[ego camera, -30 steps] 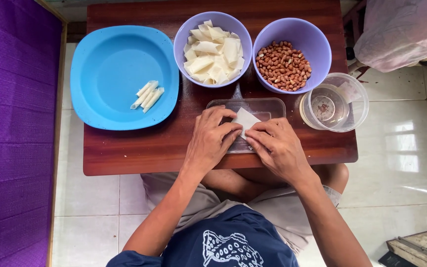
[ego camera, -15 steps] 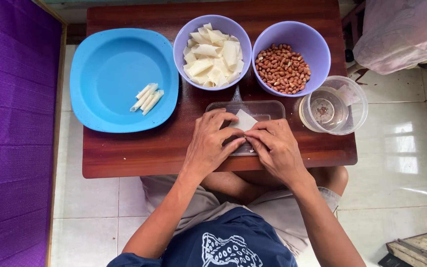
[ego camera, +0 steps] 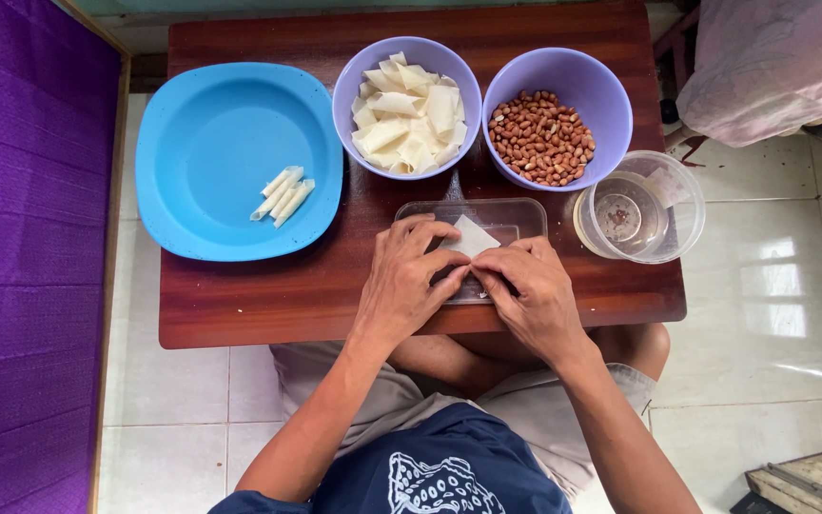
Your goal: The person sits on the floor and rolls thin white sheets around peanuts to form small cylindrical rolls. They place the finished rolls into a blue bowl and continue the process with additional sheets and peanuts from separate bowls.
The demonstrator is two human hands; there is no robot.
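hands (ego camera: 468, 281) on pale wrapper (ego camera: 473, 236)

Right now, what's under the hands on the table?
A clear flat tray lies under both hands, with a pale wrapper sheet on it. The left hand and right hand pinch the sheet's near edge. Whatever lies beneath the fingers is hidden.

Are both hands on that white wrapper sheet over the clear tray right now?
Touching. The head view shows fingers of the left hand and right hand pressed onto the near edge of the white wrapper sheet, which lies on the clear tray.
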